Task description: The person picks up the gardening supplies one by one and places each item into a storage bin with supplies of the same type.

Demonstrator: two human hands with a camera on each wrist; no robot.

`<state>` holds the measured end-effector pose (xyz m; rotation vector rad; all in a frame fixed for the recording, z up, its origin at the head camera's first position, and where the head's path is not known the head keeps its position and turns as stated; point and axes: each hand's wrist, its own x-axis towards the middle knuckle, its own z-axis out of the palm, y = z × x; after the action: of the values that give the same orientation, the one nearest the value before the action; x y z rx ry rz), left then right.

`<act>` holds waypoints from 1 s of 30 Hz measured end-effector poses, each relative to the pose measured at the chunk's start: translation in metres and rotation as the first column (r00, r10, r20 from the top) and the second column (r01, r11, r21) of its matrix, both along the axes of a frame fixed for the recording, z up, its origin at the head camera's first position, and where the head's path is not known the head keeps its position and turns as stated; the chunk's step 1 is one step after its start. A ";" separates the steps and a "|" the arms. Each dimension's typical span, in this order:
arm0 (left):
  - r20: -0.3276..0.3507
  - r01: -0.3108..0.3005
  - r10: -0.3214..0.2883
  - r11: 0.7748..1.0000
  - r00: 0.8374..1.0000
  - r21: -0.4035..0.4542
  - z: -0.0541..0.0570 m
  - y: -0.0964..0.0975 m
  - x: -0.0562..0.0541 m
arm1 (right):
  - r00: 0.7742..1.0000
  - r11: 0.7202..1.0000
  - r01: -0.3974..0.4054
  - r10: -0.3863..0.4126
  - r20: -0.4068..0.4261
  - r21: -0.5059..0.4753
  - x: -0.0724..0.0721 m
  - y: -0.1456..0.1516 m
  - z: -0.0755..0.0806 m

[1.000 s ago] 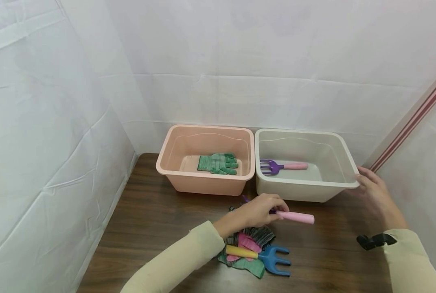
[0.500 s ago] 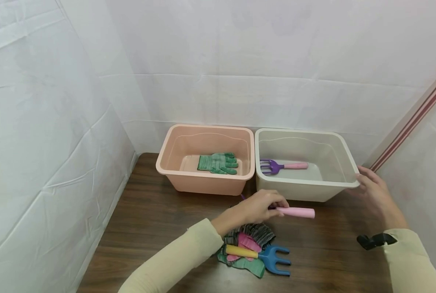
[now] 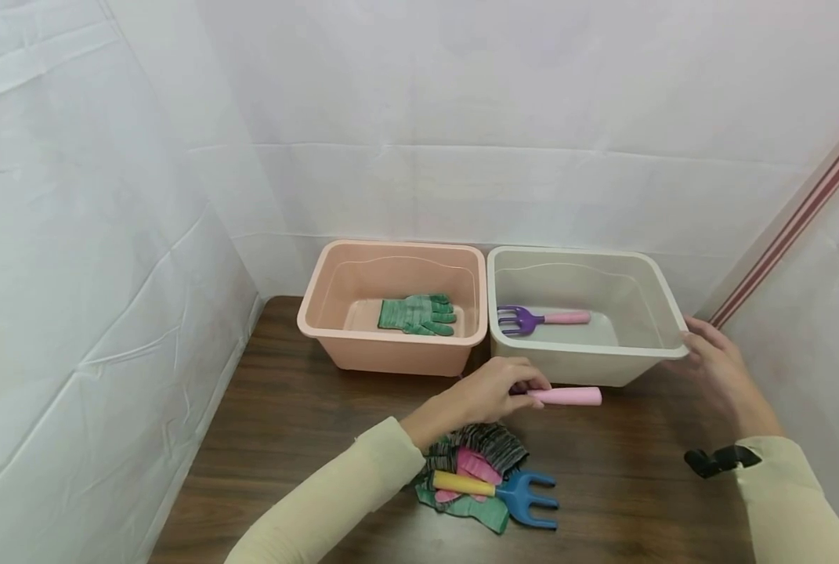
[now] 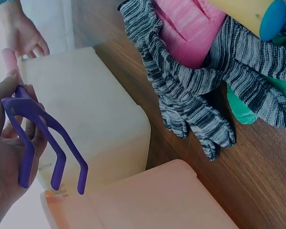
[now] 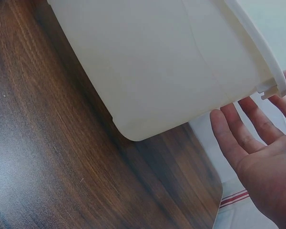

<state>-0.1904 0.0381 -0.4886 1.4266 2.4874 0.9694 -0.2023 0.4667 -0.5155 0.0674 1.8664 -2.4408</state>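
Note:
My left hand (image 3: 493, 389) grips a small hand fork by its pink handle (image 3: 567, 395), in front of the beige bin (image 3: 588, 366). Its purple tines (image 4: 47, 129) point back along the palm in the left wrist view, and the head view mostly hides them. At the bin's right end, my right hand (image 3: 718, 372) holds the rim, thumb at the lip and fingers (image 5: 233, 129) under it against the wall. Inside this bin lies another purple hand fork (image 3: 525, 319) with a pink handle.
A pink bin (image 3: 391, 352) stands left of the beige one, with a green striped glove (image 3: 419, 315) inside. Nearer on the wooden table (image 3: 285, 446) lie black-and-white (image 4: 195, 90), pink and green gloves, topped by a blue hand fork (image 3: 525, 499) with a yellow handle. White sheets surround the table.
My left hand has lifted the hand fork slightly away from the gloves toward the bins, and its handle has turned more level. The right hand stays at the beige bin's rim.

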 end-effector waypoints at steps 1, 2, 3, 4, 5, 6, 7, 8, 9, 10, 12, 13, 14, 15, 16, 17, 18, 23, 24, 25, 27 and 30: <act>-0.008 0.001 -0.001 1.000 1.000 0.006 0.000 0.000 0.000 | 1.000 1.000 0.001 -0.001 0.001 -0.008 0.000 0.000 0.000; -0.016 0.003 -0.002 1.000 1.000 0.012 0.001 -0.001 -0.001 | 1.000 1.000 0.007 -0.007 0.001 -0.006 -0.001 0.000 -0.001; -0.027 0.001 0.000 1.000 1.000 0.013 0.001 -0.001 -0.001 | 1.000 1.000 0.009 -0.009 0.001 -0.011 -0.001 0.000 -0.001; -0.037 -0.001 0.002 1.000 0.999 0.015 0.002 -0.001 -0.001 | 1.000 1.000 0.010 -0.010 0.000 -0.019 -0.001 0.000 -0.001; -0.043 -0.005 0.005 1.000 0.999 0.018 0.003 -0.001 -0.001 | 1.000 1.000 0.012 -0.012 0.000 -0.026 -0.001 0.000 -0.001; -0.046 -0.011 0.011 1.000 0.999 0.020 0.004 -0.002 -0.001 | 1.000 0.999 0.012 -0.012 -0.002 -0.033 -0.001 0.000 -0.001; -0.045 -0.016 0.017 1.000 0.999 0.023 0.005 -0.002 -0.001 | 1.000 0.999 0.010 -0.010 -0.004 -0.031 -0.001 0.000 -0.001; -0.042 -0.022 0.023 0.999 0.999 0.025 0.006 -0.002 -0.001 | 1.000 1.000 0.007 -0.007 -0.007 -0.029 -0.001 0.000 -0.001; -0.039 -0.029 0.030 0.999 0.999 0.027 0.006 -0.003 -0.001 | 1.000 0.999 0.002 -0.002 -0.009 -0.039 -0.001 0.001 -0.001; -0.033 -0.033 0.034 0.999 0.999 0.029 0.007 -0.003 -0.001 | 1.000 0.999 0.000 -0.001 -0.009 -0.039 0.000 0.000 -0.001; -0.021 -0.037 0.038 0.999 0.999 0.030 0.008 -0.004 0.000 | 1.000 1.000 -0.001 0.001 -0.009 -0.027 0.000 0.000 -0.001; -0.018 -0.038 0.038 0.999 0.999 0.031 0.009 -0.005 0.000 | 1.000 1.000 -0.001 0.001 -0.008 -0.017 0.001 0.001 -0.001; -0.012 -0.038 0.038 0.999 0.999 0.033 0.010 -0.005 0.000 | 1.000 1.000 -0.001 0.000 -0.005 -0.016 0.001 0.001 -0.001; -0.007 -0.037 0.037 0.999 0.999 0.033 0.010 -0.006 -0.001 | 1.000 1.000 0.000 0.000 -0.004 -0.003 0.001 0.001 -0.002; -0.001 -0.036 0.036 0.999 0.999 0.033 0.011 -0.006 -0.001 | 1.000 1.000 -0.001 0.001 -0.003 0.010 0.001 0.001 -0.002; 0.005 -0.036 0.036 0.999 0.999 0.033 0.011 -0.007 -0.002 | 1.000 1.000 -0.001 0.001 -0.002 0.020 0.001 0.001 -0.002; 0.010 -0.034 0.034 0.999 0.999 0.034 0.012 -0.007 -0.002 | 1.000 0.999 -0.002 0.002 -0.002 0.033 0.001 0.001 -0.002; 0.022 -0.034 0.033 0.999 0.999 0.025 0.019 -0.009 -0.003 | 1.000 0.999 -0.001 0.001 0.003 0.048 0.001 0.002 -0.003; 0.019 -0.034 0.034 0.999 0.999 0.021 0.020 -0.010 -0.002 | 1.000 0.999 0.000 0.000 0.005 0.051 0.001 0.001 -0.002; 0.019 -0.035 0.034 0.999 0.999 0.020 0.022 -0.010 -0.003 | 1.000 0.999 -0.001 0.000 0.005 0.051 0.001 0.002 -0.003; 0.010 -0.035 0.035 0.999 0.999 0.019 0.023 -0.011 -0.003 | 1.000 1.000 -0.002 0.002 0.001 0.027 0.001 0.001 -0.003; -0.009 -0.031 0.031 0.999 0.999 0.018 0.025 -0.012 -0.005 | 1.000 1.000 -0.006 0.006 -0.008 -0.010 0.000 0.001 -0.003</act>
<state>-0.1950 0.0262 -0.4634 1.4043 2.5213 0.9956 -0.2022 0.4676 -0.5185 0.0522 1.8550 -2.4497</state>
